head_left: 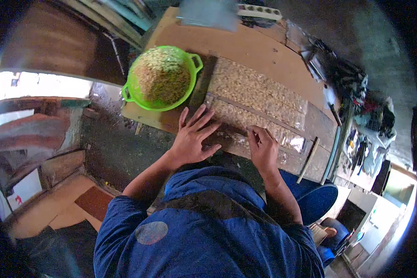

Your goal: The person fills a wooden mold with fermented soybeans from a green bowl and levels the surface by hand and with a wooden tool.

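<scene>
My left hand [197,135] is spread over the table's near edge, palm down, its fingertips by the near left corner of a flat layer of pale, crumbly pieces [245,85]. That layer lies in long strips, split by a dark thin bar [257,111], and shiny clear plastic shows at its right end. Thumb and fingers of my right hand [264,147] are pinched together at the near strip's edge; whatever is between them is too small to make out. Left of the strips, a bright green two-handled basin [160,105] holds a heap of similar pale and brownish bits [164,74].
A stack of clear plastic sheets [207,14] lies at the table's far side beside a white power strip [259,11]. On the right are a thin wooden stick [309,160], a blue-grey pipe [331,155] and a blue drum [317,204]. Cluttered bags [375,120] stand beyond.
</scene>
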The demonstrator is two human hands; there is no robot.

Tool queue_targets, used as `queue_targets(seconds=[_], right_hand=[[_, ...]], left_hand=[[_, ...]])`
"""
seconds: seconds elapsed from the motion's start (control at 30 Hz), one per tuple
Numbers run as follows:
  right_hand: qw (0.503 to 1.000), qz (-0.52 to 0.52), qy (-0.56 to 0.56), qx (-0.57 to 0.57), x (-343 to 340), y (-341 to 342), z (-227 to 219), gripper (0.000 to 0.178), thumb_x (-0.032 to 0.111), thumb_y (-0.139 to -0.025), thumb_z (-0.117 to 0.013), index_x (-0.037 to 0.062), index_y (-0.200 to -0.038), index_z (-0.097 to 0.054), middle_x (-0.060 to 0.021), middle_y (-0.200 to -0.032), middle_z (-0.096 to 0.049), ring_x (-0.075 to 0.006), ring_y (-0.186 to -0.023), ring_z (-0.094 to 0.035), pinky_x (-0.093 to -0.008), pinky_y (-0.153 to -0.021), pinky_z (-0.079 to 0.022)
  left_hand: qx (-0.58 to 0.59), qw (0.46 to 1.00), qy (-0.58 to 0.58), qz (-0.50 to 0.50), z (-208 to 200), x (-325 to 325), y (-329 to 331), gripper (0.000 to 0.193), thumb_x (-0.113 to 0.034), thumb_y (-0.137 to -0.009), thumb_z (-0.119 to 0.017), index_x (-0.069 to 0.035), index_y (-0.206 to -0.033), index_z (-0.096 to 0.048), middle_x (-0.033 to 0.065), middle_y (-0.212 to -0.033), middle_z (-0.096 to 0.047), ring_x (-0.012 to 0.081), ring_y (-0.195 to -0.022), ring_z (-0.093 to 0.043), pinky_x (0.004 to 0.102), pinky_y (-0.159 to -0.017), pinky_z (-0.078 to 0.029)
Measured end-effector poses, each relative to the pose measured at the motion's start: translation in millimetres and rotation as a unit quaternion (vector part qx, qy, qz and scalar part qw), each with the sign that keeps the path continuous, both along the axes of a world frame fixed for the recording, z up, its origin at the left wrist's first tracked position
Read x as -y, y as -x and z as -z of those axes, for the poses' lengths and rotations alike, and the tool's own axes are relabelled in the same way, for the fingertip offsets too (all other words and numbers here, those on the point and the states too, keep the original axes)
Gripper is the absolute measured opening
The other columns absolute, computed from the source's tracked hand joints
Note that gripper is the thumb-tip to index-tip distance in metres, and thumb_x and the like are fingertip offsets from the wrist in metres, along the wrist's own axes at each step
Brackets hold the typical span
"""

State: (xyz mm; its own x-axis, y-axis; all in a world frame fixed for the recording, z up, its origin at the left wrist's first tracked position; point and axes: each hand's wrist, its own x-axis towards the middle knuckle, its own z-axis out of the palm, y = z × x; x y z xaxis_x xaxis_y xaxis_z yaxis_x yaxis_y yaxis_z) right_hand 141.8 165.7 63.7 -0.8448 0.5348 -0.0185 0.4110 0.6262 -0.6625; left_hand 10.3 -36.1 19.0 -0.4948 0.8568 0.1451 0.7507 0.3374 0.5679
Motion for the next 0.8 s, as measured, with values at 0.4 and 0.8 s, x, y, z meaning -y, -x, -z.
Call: queue_targets(seconds=[0.4, 0.8], right_hand=[[0.971, 0.234, -0.045, -0.018, -83, -124, 17, 0.014, 0.009, -0.089, -0.068, 0.0045, -0.102, -0.070, -0.0140, -0.093, -0.072, -0.0248, -0.078, -0.070, -0.0336, -0.071, -0.053], [0.973, 0.203, -0.108, -0.015, -130, -116, 21, 0.013, 0.009, -0.089, -0.067, 0.0041, -0.101, -0.070, -0.0151, -0.090, -0.070, -0.0293, -0.081, -0.069, -0.0354, -0.075, -0.053]], left_hand=[[-0.032, 0.993, 0.034, 0.110, -9, -88, -39, 0.071, -0.053, -0.086, -0.063, -0.015, -0.144, -0.050, 0.0129, -0.157, -0.035, 0.0353, -0.148, -0.023, 0.0590, -0.118, -0.008], [-0.036, 0.990, 0.095, 0.103, -8, -103, -56, 0.074, -0.049, -0.085, -0.066, -0.014, -0.147, -0.046, 0.0135, -0.157, -0.034, 0.0324, -0.149, -0.022, 0.0566, -0.118, -0.008]])
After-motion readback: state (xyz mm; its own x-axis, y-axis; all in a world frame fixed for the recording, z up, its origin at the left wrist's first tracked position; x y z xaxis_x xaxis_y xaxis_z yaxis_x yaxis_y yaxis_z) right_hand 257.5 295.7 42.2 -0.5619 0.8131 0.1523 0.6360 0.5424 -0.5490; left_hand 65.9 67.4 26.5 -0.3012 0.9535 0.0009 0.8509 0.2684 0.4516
